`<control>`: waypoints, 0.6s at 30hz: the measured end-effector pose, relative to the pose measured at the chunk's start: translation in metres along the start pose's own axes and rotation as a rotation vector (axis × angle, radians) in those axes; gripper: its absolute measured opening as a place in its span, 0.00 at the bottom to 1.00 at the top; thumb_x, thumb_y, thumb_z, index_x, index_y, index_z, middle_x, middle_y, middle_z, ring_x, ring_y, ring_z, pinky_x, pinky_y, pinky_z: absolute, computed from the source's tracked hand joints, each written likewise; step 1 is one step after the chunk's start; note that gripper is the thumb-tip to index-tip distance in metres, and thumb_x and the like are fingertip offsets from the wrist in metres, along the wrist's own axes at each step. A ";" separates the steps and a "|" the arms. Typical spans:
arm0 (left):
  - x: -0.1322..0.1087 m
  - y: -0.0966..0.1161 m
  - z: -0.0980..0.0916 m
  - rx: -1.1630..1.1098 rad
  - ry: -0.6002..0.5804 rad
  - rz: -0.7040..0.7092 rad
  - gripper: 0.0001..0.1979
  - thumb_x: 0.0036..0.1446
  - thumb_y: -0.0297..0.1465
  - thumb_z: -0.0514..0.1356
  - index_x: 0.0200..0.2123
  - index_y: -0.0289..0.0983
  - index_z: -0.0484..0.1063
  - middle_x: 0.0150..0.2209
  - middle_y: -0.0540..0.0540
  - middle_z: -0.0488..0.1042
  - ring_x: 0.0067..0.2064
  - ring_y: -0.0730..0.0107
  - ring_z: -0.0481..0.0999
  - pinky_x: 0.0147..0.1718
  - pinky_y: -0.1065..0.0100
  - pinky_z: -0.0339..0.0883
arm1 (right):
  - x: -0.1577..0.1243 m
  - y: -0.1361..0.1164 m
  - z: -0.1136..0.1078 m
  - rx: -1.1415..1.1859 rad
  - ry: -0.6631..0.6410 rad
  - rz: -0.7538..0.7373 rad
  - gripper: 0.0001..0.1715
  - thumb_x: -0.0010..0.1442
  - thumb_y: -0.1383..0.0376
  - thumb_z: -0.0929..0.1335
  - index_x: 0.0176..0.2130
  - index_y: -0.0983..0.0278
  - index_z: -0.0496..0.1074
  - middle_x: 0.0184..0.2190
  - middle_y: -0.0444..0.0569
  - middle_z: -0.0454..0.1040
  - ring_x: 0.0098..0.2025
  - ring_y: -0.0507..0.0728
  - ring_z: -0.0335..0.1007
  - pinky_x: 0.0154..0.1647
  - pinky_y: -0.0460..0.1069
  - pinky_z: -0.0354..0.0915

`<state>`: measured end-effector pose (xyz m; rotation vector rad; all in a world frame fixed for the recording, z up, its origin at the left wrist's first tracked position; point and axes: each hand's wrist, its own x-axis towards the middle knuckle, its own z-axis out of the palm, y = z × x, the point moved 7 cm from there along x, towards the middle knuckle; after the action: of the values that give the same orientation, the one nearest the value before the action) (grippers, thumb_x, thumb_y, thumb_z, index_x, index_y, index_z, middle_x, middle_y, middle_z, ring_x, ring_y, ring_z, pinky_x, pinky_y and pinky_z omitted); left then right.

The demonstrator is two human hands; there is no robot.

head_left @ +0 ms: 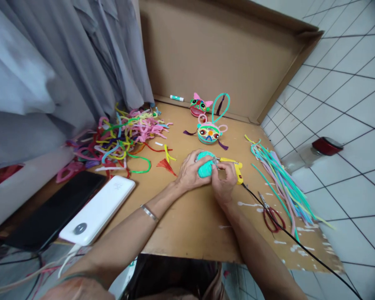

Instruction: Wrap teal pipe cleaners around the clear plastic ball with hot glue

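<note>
My left hand (pixel 192 171) is wrapped around a round turquoise piece (pixel 205 165) that looks wound from fuzzy pipe cleaner, with a greyish, clear-looking right edge. At that edge, the thumb and fingers of my right hand (pixel 224 180) are pinched together; whatever is between them is too small to make out. Just behind the right hand lies a yellow hot glue gun (pixel 239 171), its nozzle pointing left toward the turquoise piece. Beyond my hands stands a turquoise animal-face ornament (pixel 208 133) with pink ears and purple tassels. A red and green one (pixel 199 106) with pink pointed ears is behind it.
Loose pipe cleaners (pixel 140 129) heap up at left. Straight ones (pixel 283 187) lie at right near red-handled scissors (pixel 272 216). The glue gun's black cord (pixel 300 245) crosses the table's right side. A white power bank (pixel 100 208) and black phone (pixel 59 208) sit front left. Cardboard (pixel 225 54) stands behind.
</note>
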<state>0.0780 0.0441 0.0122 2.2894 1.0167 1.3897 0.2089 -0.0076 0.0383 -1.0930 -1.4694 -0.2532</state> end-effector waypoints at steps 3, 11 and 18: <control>0.000 0.001 0.000 0.016 0.000 -0.002 0.27 0.50 0.38 0.68 0.54 0.40 0.74 0.58 0.36 0.66 0.60 0.52 0.70 0.58 0.55 0.68 | 0.000 -0.001 -0.001 -0.002 0.015 -0.006 0.05 0.62 0.66 0.68 0.32 0.60 0.69 0.30 0.45 0.73 0.35 0.54 0.72 0.40 0.52 0.69; 0.000 0.002 0.000 0.022 -0.002 -0.005 0.27 0.50 0.38 0.68 0.54 0.40 0.73 0.58 0.37 0.66 0.59 0.53 0.70 0.58 0.56 0.68 | -0.002 -0.002 0.000 -0.031 0.038 -0.001 0.06 0.61 0.66 0.68 0.32 0.59 0.67 0.30 0.45 0.72 0.35 0.55 0.72 0.39 0.52 0.70; 0.001 0.003 0.000 0.009 -0.015 -0.020 0.26 0.49 0.37 0.68 0.53 0.41 0.73 0.59 0.38 0.66 0.60 0.54 0.70 0.59 0.57 0.68 | -0.003 -0.003 0.001 -0.032 0.031 -0.012 0.06 0.62 0.67 0.68 0.32 0.59 0.67 0.30 0.44 0.72 0.35 0.55 0.72 0.40 0.52 0.69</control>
<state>0.0792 0.0428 0.0146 2.2866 1.0402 1.3606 0.2057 -0.0102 0.0372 -1.1012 -1.4492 -0.3020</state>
